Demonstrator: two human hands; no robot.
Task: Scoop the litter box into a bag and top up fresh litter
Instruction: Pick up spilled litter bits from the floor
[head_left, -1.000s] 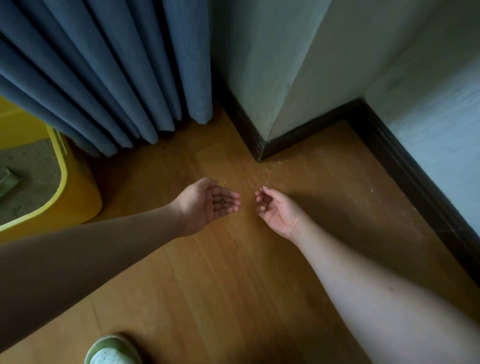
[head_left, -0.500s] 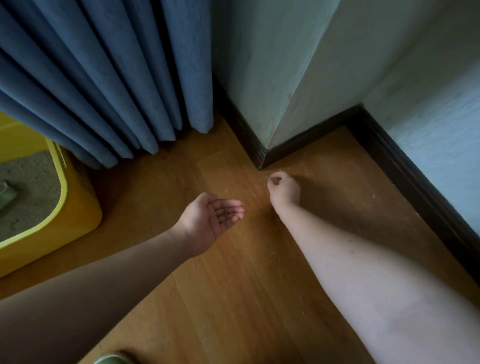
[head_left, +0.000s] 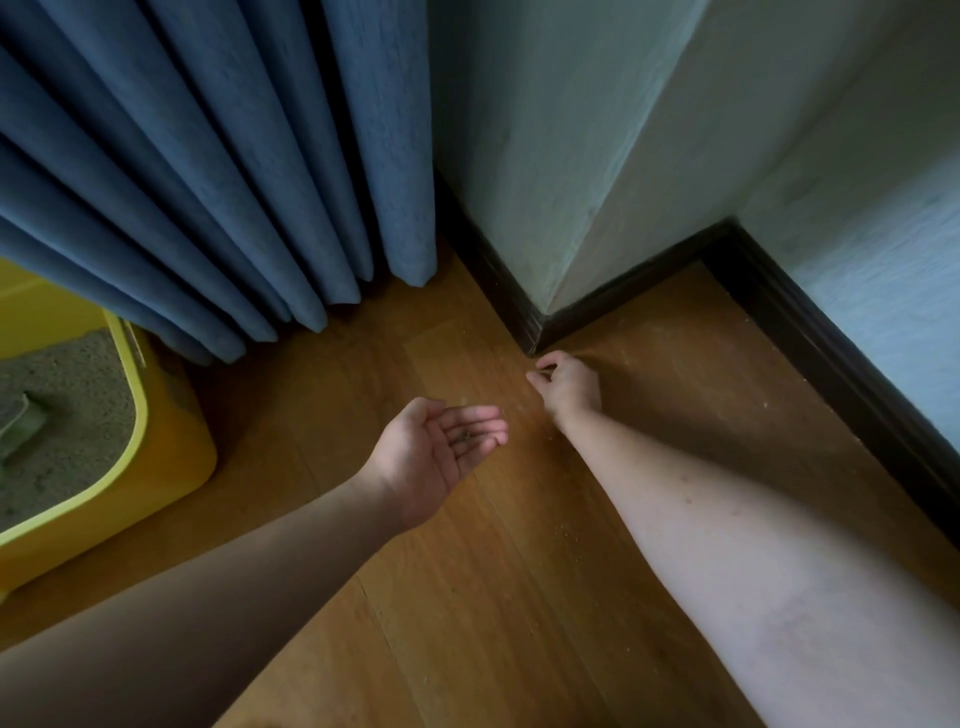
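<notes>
Yellow litter box (head_left: 171, 457), one; two hands (head_left: 431, 457), one cupped.

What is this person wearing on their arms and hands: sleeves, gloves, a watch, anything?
Nothing that shows. The left hand and right hand are bare, with no gloves, rings or watch visible. Both forearms are uncovered as far as the picture's edge, so no sleeve comes into view.

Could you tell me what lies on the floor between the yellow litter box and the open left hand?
In the head view, only bare wooden floor lies between the litter box and the left hand; the curtain hangs just behind that stretch.
</notes>
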